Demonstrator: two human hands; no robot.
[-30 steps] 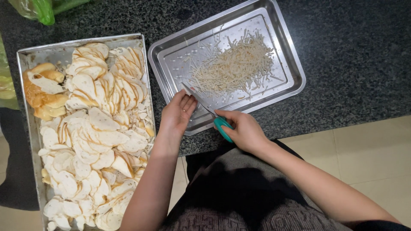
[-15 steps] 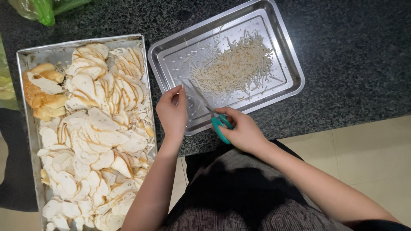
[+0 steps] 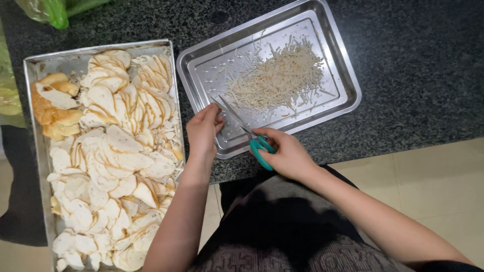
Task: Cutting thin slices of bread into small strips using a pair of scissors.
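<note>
In the head view, a pair of scissors (image 3: 242,128) with teal handles is held in the right hand (image 3: 287,156), the fingers closed through and around the handle loops at the near edge of a shallow steel tray (image 3: 348,83). The blades are pointed far-left over the tray floor and appear parted only slightly. The left hand (image 3: 202,130) is curled at the tray's near-left corner, its fingertips pinched together just beside the blade tips; whether a thin slice is gripped there cannot be told, since whatever is between the fingers is too small to see.

A heap of pale fine shreds (image 3: 275,80) is spread in the middle and far right of the steel tray. To the left, a deeper rectangular pan (image 3: 35,65) is filled with overlapping pale sliced pieces (image 3: 116,151), browner ones being gathered in its far-left corner.

For clean cutting, the piece is best kept taut and fed squarely into the blades, with the fingertips kept back from the edges and the cuts made over the tray so that the strips are caught.

At the far-left corner a green translucent plastic bag (image 3: 48,10) is seen on the dark speckled counter (image 3: 418,60), and a yellowish-green bag (image 3: 7,90) lies at the left edge. No labels or signs are visible.
</note>
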